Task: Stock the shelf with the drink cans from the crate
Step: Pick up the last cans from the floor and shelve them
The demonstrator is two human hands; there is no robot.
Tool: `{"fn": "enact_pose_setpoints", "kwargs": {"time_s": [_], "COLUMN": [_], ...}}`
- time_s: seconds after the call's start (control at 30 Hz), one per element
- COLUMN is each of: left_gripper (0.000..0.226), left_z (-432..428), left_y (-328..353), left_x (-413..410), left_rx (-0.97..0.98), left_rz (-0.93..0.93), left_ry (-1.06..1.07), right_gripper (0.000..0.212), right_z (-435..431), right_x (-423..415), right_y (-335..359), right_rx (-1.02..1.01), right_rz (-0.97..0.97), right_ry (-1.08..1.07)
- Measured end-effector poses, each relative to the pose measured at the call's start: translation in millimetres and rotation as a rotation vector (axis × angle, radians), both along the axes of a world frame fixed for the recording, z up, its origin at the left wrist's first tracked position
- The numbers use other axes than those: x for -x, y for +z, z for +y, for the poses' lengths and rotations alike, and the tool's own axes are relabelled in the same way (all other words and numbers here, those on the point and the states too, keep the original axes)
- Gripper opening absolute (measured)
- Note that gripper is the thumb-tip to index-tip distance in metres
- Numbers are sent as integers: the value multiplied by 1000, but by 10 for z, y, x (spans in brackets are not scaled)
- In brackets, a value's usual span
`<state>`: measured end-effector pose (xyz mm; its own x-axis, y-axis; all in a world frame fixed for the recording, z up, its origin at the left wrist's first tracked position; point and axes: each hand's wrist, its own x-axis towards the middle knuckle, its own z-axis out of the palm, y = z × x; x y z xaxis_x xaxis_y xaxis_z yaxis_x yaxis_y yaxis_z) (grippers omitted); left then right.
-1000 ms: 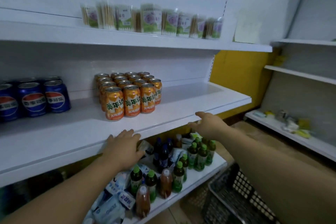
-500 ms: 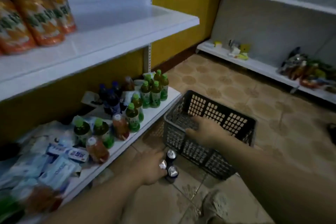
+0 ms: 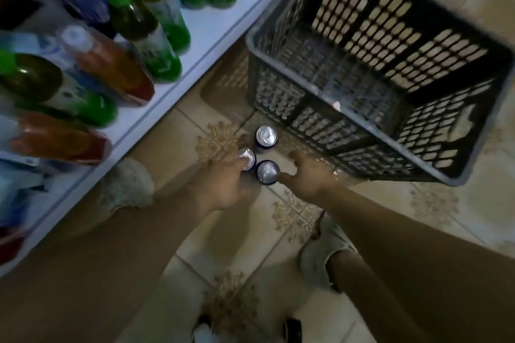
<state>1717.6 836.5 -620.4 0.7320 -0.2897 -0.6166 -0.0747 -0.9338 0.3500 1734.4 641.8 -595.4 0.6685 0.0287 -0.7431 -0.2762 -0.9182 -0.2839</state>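
Three dark blue drink cans with silver tops stand close together on the tiled floor, between the low shelf and the crate. My left hand (image 3: 223,184) grips the left can (image 3: 247,158) with its fingers curled over the rim. My right hand (image 3: 306,178) is spread beside the near can (image 3: 267,171), with the thumb tip at its side and the fingers apart. The far can (image 3: 267,135) stands free. The dark grey perforated crate (image 3: 278,92) sits tilted just beyond the cans. I see no cans inside it.
The white bottom shelf (image 3: 200,58) on the left holds green-capped tea bottles (image 3: 145,25) and orange drink bottles (image 3: 111,64), blurred. Patterned floor tiles (image 3: 434,203) spread to the right. Pale shoes (image 3: 125,184) show under my arms.
The view dropped from the middle shelf to the floor. My right hand left the crate rim and came down beside the near can. My left hand closed round the left can.
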Motion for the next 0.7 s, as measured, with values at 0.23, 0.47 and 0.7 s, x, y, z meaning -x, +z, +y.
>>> {"fn": "enact_pose_setpoints", "kwargs": {"time_s": [0.23,0.47,0.7], "left_gripper": [86,83,81], "left_z": [109,242,240], "left_y": [-727,-505,741], "left_x": [4,28,76], "left_rx": [61,169,418], "left_rz": [51,153,155], "left_ry": [156,265,327], "right_gripper": [96,71,43], "right_z": [253,265,311], "right_x": [19,38,141], "right_y": [-1040,-800,624], "right_rx": [-120,-94,-500], "right_rz": [162,-37,-234], "right_ry": [-14,-162,-426]}}
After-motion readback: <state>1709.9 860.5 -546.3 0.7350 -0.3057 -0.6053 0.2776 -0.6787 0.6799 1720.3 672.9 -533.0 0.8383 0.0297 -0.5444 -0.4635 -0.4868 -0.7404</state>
